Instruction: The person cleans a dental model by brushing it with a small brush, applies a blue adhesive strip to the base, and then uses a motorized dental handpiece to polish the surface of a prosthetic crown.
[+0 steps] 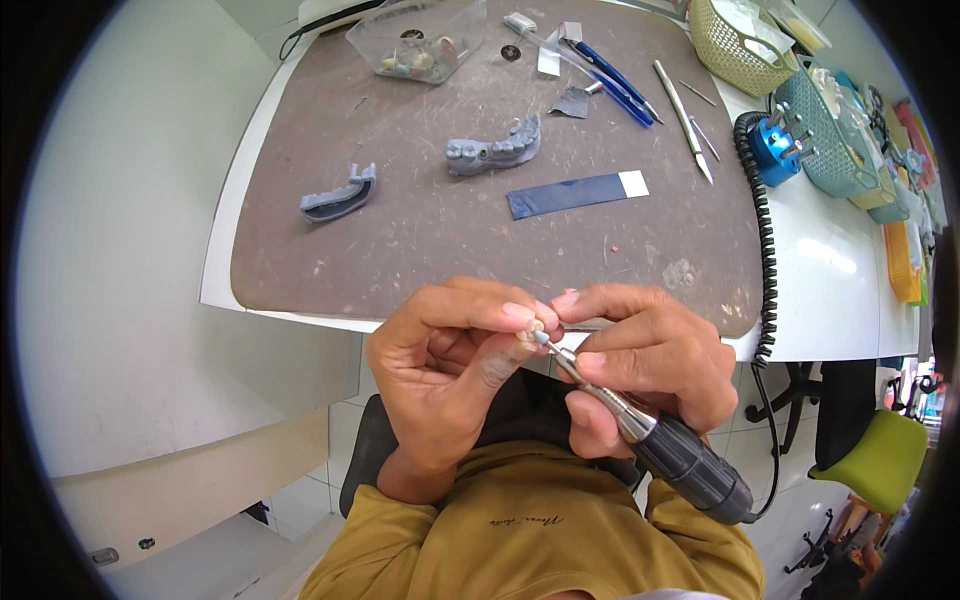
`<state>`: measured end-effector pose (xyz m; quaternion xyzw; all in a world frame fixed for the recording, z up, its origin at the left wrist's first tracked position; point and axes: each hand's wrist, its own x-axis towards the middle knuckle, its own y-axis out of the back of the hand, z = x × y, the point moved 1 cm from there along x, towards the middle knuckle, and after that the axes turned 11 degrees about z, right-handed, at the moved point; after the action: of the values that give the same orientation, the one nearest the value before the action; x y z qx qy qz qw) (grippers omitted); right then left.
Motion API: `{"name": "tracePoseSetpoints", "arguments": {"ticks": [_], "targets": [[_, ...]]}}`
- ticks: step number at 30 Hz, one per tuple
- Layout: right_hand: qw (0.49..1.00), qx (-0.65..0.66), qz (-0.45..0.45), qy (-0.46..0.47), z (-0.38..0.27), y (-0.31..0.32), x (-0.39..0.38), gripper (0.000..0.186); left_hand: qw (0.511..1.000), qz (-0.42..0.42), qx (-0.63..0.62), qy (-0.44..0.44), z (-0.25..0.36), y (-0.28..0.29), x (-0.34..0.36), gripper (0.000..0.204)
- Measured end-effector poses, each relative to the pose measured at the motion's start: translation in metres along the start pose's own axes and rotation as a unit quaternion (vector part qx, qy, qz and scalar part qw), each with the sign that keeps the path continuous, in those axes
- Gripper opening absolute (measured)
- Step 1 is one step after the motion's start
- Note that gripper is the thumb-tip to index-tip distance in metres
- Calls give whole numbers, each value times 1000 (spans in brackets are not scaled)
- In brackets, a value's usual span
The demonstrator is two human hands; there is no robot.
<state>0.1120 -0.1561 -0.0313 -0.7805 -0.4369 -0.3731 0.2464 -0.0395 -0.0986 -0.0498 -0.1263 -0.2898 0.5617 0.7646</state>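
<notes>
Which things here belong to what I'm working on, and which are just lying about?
In use:
small tooth-coloured piece, left hand
rotary handpiece, right hand

Apparently lying about:
grey dental models (possibly related)
blue strip
white pointed tool
clear box

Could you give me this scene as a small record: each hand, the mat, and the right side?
Left hand: pinching a small pale piece
Right hand: holding a rotary tool, tip at the piece
Mat: bears two grey teeth models, a blue strip, a clear box
Right side: coiled black cord, blue tool holder
</notes>
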Motion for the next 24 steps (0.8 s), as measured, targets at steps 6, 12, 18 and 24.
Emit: {"name": "tracePoseSetpoints", "arguments": {"ticks": [6,12,18,24], "targets": [[1000,0,-2,0,1,0,1,26,1000,-3,-8,5,0,1,1,17],[1000,10,-3,-19,-1,2,0,27,1000,-4,-12,9,0,1,1,17],[1000,15,-1,-18,-1,1,0,27,1000,-8,-15,6,0,1,2,17],[1000,8,-7,1,1,0,2,26,1000,-8,-16,9,0,1,1,16]]}}
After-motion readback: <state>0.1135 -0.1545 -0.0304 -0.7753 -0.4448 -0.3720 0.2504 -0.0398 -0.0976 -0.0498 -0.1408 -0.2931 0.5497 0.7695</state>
